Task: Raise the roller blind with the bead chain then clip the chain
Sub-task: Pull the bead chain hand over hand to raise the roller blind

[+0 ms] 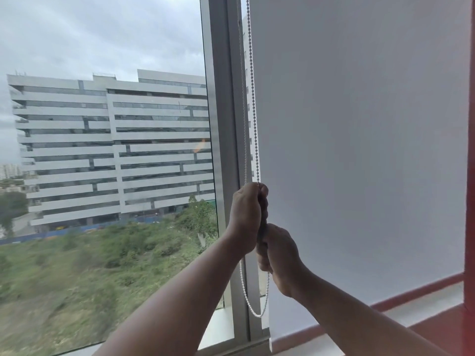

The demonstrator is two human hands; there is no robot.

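Observation:
A white roller blind (359,140) hangs fully down over the right window pane, its bottom bar near the sill. The white bead chain (253,98) runs down along the blind's left edge beside the grey window frame, and its loop (257,310) dangles below my hands. My left hand (245,217) is closed around the chain, upper of the two. My right hand (279,258) grips the chain just beneath it, touching the left hand. No clip for the chain shows in the view.
A grey vertical window frame (226,124) separates the blind from a bare glass pane with an office block and scrub outside. A white sill (218,327) runs below. A red wall edge (469,176) and red trim border the blind on the right.

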